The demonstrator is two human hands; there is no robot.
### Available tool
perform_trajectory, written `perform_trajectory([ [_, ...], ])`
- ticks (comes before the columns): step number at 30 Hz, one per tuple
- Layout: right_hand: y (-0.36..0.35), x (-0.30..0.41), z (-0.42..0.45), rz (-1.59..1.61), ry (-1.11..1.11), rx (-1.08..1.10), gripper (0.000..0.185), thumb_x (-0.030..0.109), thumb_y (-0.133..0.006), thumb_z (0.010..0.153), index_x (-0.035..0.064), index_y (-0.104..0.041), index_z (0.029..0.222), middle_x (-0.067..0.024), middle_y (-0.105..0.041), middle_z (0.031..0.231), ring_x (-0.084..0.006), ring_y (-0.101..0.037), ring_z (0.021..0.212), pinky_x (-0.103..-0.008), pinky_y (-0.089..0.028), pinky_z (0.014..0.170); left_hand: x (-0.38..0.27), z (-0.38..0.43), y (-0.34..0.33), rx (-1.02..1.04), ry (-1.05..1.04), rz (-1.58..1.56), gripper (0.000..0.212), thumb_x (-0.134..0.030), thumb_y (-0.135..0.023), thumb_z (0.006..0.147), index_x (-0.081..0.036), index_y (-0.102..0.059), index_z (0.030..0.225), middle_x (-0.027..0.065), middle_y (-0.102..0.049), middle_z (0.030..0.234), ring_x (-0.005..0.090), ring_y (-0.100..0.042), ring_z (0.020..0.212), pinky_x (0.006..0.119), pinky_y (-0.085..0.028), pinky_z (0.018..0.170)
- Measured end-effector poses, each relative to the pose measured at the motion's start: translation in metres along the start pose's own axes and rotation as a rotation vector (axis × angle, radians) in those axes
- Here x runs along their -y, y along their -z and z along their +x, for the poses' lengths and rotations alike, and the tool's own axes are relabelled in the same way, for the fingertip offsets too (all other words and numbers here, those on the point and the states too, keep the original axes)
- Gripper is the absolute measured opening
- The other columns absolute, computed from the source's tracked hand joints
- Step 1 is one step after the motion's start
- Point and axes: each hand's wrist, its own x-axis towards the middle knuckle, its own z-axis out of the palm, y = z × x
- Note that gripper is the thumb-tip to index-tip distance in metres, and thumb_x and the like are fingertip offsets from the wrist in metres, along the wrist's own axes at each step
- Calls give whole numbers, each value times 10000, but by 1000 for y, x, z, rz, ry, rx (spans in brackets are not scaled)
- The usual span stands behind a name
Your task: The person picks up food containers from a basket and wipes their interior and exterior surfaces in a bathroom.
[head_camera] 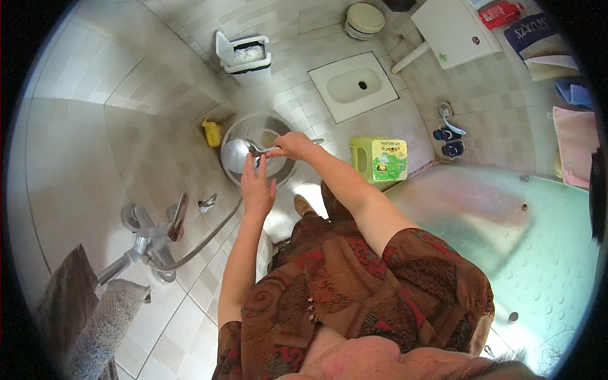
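Observation:
My right hand (293, 146) is closed around the chrome handle of a shower head (235, 156), whose round head lies over a wide metal basin (287, 176) on the tiled floor. My left hand (257, 190) is just beside the shower head's neck, palm forward and fingers spread; whether its fingertips touch the metal I cannot tell. From the wall mixer tap (151, 237) a flexible metal hose (209, 239) curves up towards the basin. A pale haze hangs above the basin's far side. A yellow bottle (212, 133) stands close to the basin's left side.
A squat toilet (354, 85) is set in the floor ahead, with a lidded bucket (364, 21) behind it. An open white bin (247, 59) stands by the far wall. A green plastic stool (380, 159) is to the right, near a frosted glass panel (546, 266). Towels (107, 323) hang at left.

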Motion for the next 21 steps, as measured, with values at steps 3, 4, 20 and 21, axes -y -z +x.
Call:
perform_trajectory([
  [3, 2, -29, -7, 68, -35, 6, 684, 728, -427, 809, 83, -648, 861, -143, -658, 806, -354, -626, 826, -455, -484, 696, -14, 16, -2, 16, -1, -7, 720, -115, -691, 756, -99, -357, 1394, 242, -240, 1464, 415, -313, 1312, 456, -322, 1047],
  [4, 1, -40, -7, 94, -46, 6, 678, 725, -427, 813, 88, -651, 873, -141, -659, 810, -350, -626, 831, -453, -484, 703, -16, 21, -5, 18, 1, -7, 720, -113, -691, 756, -97, -357, 1393, 244, -239, 1464, 418, -314, 1310, 456, -323, 1047],
  [20, 12, -176, -38, 403, -289, -172, 662, 723, -437, 813, 88, -625, 832, -145, -639, 788, -352, -611, 782, -444, -469, 680, -101, 123, -73, 195, -113, 79, 766, -83, -699, 731, -85, -335, 1405, 272, -262, 1444, 434, -329, 1296, 458, -325, 1048],
  [21, 17, -183, -39, 410, -294, -181, 660, 720, -438, 815, 86, -621, 825, -146, -638, 782, -354, -610, 772, -444, -468, 676, -106, 128, -76, 207, -114, 72, 770, -82, -700, 729, -85, -333, 1406, 271, -259, 1446, 434, -329, 1297, 459, -328, 1045],
])
